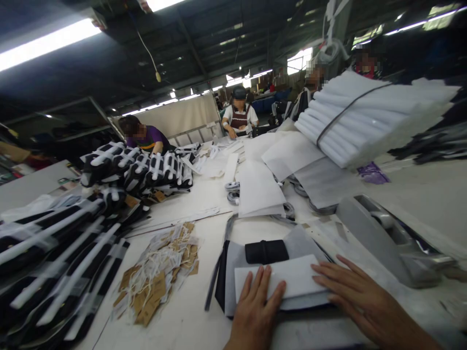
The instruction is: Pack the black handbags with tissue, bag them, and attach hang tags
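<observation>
A black item (221,291) lies on the white table in front of me, with a light grey sheet (233,262) over much of it. Across its middle rests a white foam strip (292,274), and a black strap-like piece (266,252) shows just beyond the strip. My left hand (257,301) presses on the strip's left part with fingers spread. Fingers stretched out, my right hand (352,291) lies flat over the strip's right end and the grey sheet. Neither hand grips anything.
Brown tags with strings (156,272) lie left of the item. Wrapped black items (65,262) fill the far left. A grey tape dispenser (390,238) stands right, below a bundle of white foam (365,116). White sheets (259,187) lie ahead. Several people work beyond.
</observation>
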